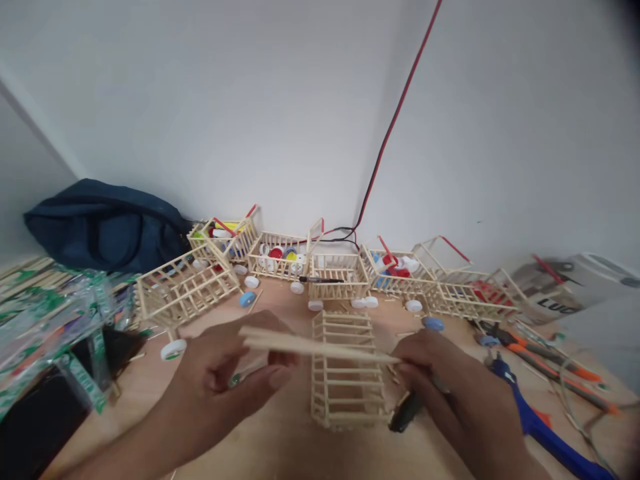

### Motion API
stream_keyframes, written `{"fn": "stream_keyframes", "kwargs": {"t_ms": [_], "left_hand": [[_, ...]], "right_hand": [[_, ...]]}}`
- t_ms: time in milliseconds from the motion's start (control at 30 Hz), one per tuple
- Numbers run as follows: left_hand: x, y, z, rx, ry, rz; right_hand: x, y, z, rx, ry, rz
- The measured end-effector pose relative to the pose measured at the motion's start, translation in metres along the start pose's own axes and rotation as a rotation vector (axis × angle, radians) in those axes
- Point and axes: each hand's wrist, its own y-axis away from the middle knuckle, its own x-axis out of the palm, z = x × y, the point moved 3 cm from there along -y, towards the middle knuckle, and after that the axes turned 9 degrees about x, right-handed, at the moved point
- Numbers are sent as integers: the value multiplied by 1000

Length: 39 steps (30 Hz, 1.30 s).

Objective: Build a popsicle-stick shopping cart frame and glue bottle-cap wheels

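My left hand (pixel 227 373) is closed around the left end of a pair of long wooden sticks (pixel 315 345), held level above the table. My right hand (pixel 440 380) pinches the sticks' right end, and a small dark object (pixel 406 413) sits under its fingers. Just behind and below the sticks stands a small cart frame built of wooden sticks (pixel 345 373), between the two hands.
Several more stick carts (pixel 335 275) with bottle-cap wheels line the wall, some filled with caps. A dark blue bag (pixel 107 223) lies at the back left, plastic packets (pixel 45 320) at the left. Blue and orange-handled tools (pixel 545 400) lie at the right. A red and black cable (pixel 395 120) runs up the wall.
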Motion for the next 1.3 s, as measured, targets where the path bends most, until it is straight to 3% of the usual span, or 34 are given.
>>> {"fn": "stream_keyframes", "kwargs": {"t_ms": [100,200,300,400,500,733,900,1000,1300], "left_hand": [[-17,-15,15,-19,-205,-101],[-34,-34,30,-80,-477,-242],[-40,-55,46,-45,-752,-154],[-38,-70,63,38,-956,-21],[-32,-78,81,42,-1009,85],[-25,-96,100,-124,-1162,358],[-27,-104,100,-201,-1272,394],[-29,-105,101,-231,-1267,407],[-29,-106,97,-226,-1281,429]], "right_hand": [[-2,4,-27,289,-24,-167],[-1,8,-48,538,-198,-290],[-4,3,-59,633,-319,-318],[-6,-11,-68,609,-365,-265],[-3,-28,-79,562,-399,-208],[23,-64,-89,512,-474,-45],[38,-72,-86,588,-788,1],[42,-69,-82,551,-937,25],[36,-50,-74,312,-789,-18]]}}
